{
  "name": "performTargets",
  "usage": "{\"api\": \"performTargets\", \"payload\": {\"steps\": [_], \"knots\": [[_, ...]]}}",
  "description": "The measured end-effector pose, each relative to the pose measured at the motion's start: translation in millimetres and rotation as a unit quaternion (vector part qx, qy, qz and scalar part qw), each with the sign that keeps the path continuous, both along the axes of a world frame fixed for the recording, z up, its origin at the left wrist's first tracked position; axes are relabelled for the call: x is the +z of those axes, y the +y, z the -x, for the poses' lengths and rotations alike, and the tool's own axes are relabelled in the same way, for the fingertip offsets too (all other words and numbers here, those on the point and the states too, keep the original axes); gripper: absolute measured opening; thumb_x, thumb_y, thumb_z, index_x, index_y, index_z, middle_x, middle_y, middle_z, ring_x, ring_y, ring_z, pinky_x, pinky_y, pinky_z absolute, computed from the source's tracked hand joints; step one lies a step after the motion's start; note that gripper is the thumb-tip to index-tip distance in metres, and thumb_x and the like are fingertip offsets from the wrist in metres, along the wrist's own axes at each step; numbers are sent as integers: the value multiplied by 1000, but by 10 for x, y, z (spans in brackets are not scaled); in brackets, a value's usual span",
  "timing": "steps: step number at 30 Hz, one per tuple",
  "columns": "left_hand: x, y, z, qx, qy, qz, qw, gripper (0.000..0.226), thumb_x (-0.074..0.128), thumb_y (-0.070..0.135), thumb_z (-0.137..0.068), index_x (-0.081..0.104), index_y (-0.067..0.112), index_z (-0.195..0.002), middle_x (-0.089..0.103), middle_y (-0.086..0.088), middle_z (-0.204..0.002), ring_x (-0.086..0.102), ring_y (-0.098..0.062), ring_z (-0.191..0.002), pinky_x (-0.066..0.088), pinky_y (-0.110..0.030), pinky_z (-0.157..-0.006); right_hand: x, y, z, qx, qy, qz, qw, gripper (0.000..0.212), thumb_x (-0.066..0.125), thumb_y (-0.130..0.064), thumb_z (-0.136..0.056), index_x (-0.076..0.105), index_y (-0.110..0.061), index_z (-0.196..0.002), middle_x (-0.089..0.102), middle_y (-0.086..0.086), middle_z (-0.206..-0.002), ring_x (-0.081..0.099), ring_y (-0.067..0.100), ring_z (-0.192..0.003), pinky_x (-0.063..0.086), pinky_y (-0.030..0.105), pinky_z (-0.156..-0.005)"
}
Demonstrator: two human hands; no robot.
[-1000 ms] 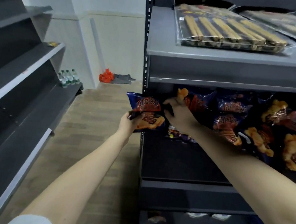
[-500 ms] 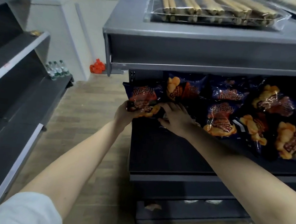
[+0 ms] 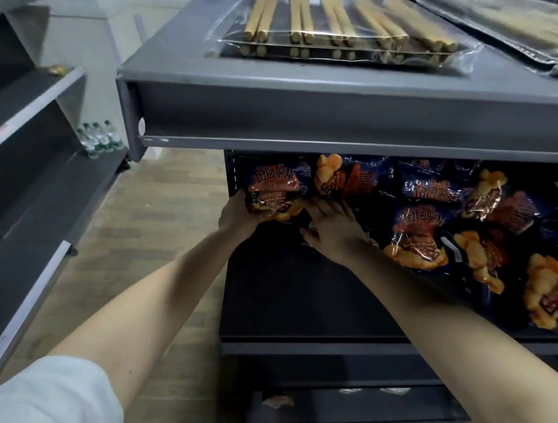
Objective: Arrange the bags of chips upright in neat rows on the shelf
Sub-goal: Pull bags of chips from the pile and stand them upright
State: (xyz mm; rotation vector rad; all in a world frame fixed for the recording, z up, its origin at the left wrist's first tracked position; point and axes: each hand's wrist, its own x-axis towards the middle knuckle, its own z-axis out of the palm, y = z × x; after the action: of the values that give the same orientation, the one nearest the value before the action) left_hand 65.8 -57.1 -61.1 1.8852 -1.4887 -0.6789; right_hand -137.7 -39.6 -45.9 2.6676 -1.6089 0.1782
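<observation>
At the near edge of a dark grey metal shelf (image 3: 296,299), the left hand (image 3: 239,212) grips the lower edge of a dark blue foil chip bag with an orange-red label (image 3: 274,190), holding it upright at the shelf's left end, probably to begin a row. The right hand (image 3: 332,229) lies just beside it, fingers spread and straight, apparently steadying the neighbouring bags. To the right, more blue chip bags (image 3: 416,232) lie jumbled and tilted. Their labels show Chinese characters, too blurred to read. On the higher shelf (image 3: 315,112) beyond, clear packets of tan biscuit sticks (image 3: 342,25) lie flat.
</observation>
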Motion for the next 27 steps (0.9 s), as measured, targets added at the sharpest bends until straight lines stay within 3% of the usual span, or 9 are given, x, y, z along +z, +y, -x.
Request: {"api": "performTargets", "payload": {"steps": [7,12,15,18,22,24,27], "knots": [[-30,0,36,15,14,-13,1000,50,66,28,-84,41,12,-125,59,-11,-122,56,-33,-110,44,-40,-85,62,-21,-106,-25,25,-19,999,58,29,-47,-97,15,-26,-149,23,-3,-155,15,28,-141,1,55,-115],[31,26,16,8,122,4,992,71,73,21,-78,32,15,-136,56,-6,-127,55,-28,-112,45,-38,-90,122,-20,-151,-30,8,-21,999,52,28,-46,-98,21,-28,-147,29,-5,-152,19,27,-139,2,56,-114],[82,82,-54,0,175,8,984,77,77,16,-74,33,15,-137,56,-3,-123,54,-23,-111,45,-33,-87,163,3,-159,-35,-19,-2,999,49,32,-43,-98,28,-27,-144,35,-2,-149,26,27,-136,9,52,-114],[172,168,-121,5,218,18,976,75,74,11,-77,31,15,-138,54,2,-114,55,-17,-102,47,-30,-85,233,22,-139,-34,-59,10,998,47,37,-39,-97,35,-22,-141,42,5,-143,35,30,-130,27,42,-107],[353,241,-132,71,197,138,968,59,71,15,-81,41,16,-131,52,3,-113,54,-13,-94,43,-15,-67,368,64,-108,-21,-93,15,995,46,42,-34,-96,40,-18,-139,44,8,-139,39,31,-127,35,40,-103],[474,229,-116,75,160,227,958,49,68,11,-81,46,13,-125,56,-1,-114,55,-13,-94,44,-18,-71,445,82,-102,-15,-129,14,991,44,44,-30,-96,41,-15,-138,45,10,-138,41,32,-126,38,40,-102],[676,198,6,12,100,292,951,40,67,9,-79,52,9,-116,60,-5,-110,57,-13,-92,49,-28,-79,594,119,-86,-46,-290,-38,955,39,46,-23,-96,48,-12,-134,48,13,-135,48,28,-122,41,32,-100]]}}
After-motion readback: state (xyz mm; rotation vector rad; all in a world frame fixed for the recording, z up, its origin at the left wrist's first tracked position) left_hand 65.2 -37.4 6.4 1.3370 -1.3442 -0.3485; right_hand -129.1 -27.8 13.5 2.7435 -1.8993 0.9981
